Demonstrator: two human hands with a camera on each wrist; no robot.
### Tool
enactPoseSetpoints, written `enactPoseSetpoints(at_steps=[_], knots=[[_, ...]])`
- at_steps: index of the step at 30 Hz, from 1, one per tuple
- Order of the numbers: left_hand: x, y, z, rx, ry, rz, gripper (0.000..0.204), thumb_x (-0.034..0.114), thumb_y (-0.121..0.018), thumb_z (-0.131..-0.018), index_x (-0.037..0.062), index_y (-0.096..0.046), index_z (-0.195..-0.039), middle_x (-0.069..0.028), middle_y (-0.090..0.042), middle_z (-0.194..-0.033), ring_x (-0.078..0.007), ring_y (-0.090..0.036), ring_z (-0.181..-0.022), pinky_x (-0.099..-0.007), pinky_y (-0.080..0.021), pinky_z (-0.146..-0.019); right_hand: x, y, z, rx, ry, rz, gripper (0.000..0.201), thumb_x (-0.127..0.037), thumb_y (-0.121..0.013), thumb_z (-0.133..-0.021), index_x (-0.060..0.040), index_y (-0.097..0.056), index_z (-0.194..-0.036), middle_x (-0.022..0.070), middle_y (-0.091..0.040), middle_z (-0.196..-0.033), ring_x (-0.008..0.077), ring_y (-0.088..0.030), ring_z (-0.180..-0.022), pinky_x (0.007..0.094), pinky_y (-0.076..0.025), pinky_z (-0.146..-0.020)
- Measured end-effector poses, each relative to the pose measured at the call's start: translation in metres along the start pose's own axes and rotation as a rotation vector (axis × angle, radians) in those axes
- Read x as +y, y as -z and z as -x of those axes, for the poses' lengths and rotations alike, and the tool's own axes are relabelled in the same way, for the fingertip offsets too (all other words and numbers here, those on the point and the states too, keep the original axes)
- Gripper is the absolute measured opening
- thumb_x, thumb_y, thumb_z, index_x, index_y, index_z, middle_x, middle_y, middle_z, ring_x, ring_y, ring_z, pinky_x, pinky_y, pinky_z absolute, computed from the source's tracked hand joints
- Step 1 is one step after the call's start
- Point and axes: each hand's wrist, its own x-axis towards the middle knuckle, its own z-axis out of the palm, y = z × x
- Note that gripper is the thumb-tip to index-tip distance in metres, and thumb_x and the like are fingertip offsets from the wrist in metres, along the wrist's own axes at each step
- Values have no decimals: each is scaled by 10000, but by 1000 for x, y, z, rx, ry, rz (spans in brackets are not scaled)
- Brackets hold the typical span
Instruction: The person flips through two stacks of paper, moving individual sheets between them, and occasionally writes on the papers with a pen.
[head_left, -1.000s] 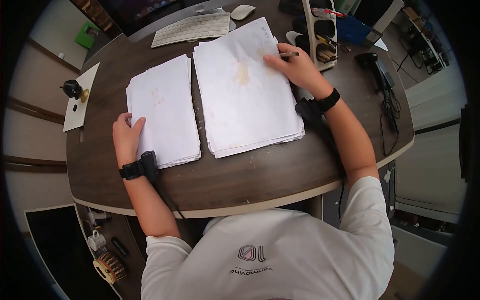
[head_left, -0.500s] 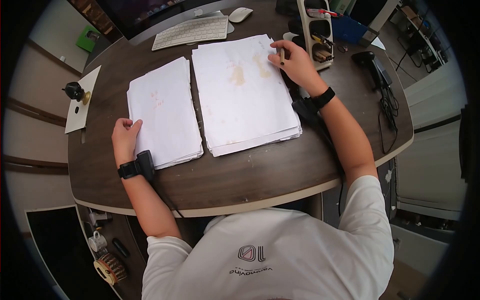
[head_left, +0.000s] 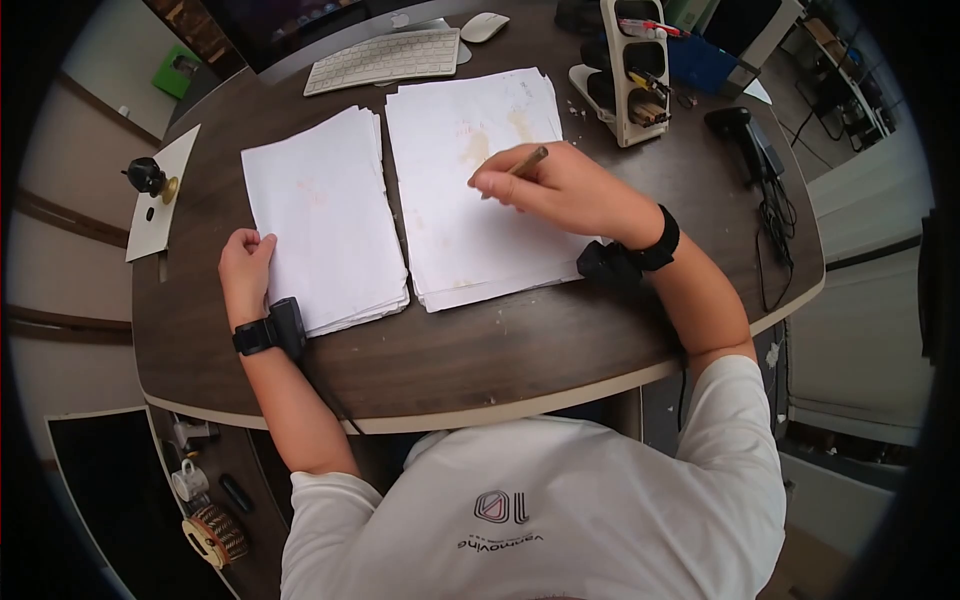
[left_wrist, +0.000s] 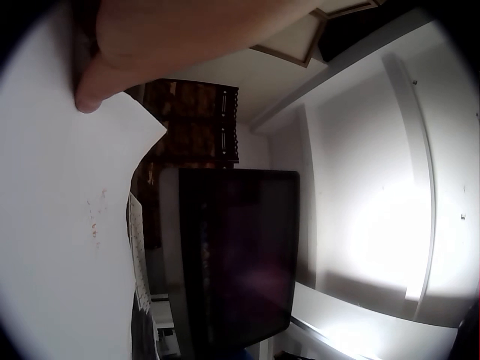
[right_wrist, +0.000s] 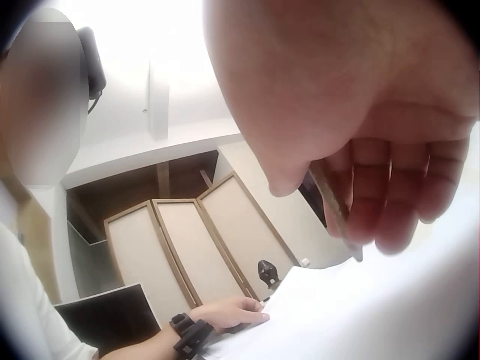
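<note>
Two stacks of white paper lie side by side on the desk. At the left stack [head_left: 325, 225], my left hand [head_left: 246, 268] pinches the left edge of the top sheet [left_wrist: 60, 217], thumb on its upper face. That sheet's far left corner stands raised, and faint reddish marks show on it. Over the middle of the right stack [head_left: 480, 260], my right hand [head_left: 560, 185] holds a slim brown pencil [head_left: 530, 160] between thumb and fingers. Its tapered tip points down toward the paper in the right wrist view. Yellowish stains mark the right stack's top sheet.
Behind the stacks are a white keyboard [head_left: 383, 62], a mouse [head_left: 485, 27] and a monitor [left_wrist: 240, 255]. A pen holder [head_left: 622, 90] stands at the back right. A black handheld scanner [head_left: 742, 140] with its cable lies farther right. A small black figure [head_left: 146, 178] is at the left.
My right hand has left the right stack's far right corner and come left and nearer, over its middle, with the pencil. The left stack's top sheet has lifted and shifted left at its far corner.
</note>
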Motion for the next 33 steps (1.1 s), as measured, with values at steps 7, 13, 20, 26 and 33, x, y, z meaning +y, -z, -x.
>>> enactPoseSetpoints(at_steps=[7, 13, 20, 26, 33], knots=[[16, 5, 1, 245, -116, -12, 192, 156, -773, -946, -16, -705, -997, -22, -644, -819, -125, -577, -755, -312, -510, -724, 20, -4, -11, 141, -49, -148, 334, -328, -638, -1088, -15, -725, -1167, 25, -707, -908, 99, -652, -811, 272, -534, -736], [22, 12, -6, 446, -275, 565, 261, 201, -625, -1110, -36, -618, -1221, -82, -706, -1112, -148, -658, -968, -287, -539, -874, 26, -7, -17, 225, -23, -274, 348, -344, -627, -1103, -14, -697, -1189, 28, -710, -930, 103, -665, -843, 271, -549, -795], [57, -1, 15, 202, -200, 1177, 252, 202, -570, -1136, -4, -569, -1282, -124, -702, -1211, -192, -716, -1063, -346, -627, -871, 19, -9, -13, 197, 51, -350, 378, -359, -609, -1113, -29, -670, -1288, 76, -749, -1102, 140, -710, -965, 311, -571, -866], [100, -60, 60, -109, -92, 1295, 249, 171, -593, -1123, 4, -552, -1304, -99, -725, -1162, -140, -710, -991, -303, -598, -891, -5, -12, -7, 247, -18, -447, 358, -354, -636, -1097, -38, -676, -1261, 56, -743, -1076, 131, -719, -973, 287, -564, -831], [120, -82, 99, -313, -102, 931, 290, 157, -645, -1094, -32, -541, -1287, -87, -781, -941, -69, -674, -829, -227, -525, -755, 17, 17, -19, 377, -271, -643, 471, -526, -670, -1034, -59, -713, -1082, -22, -647, -863, 66, -619, -786, 244, -516, -712]])
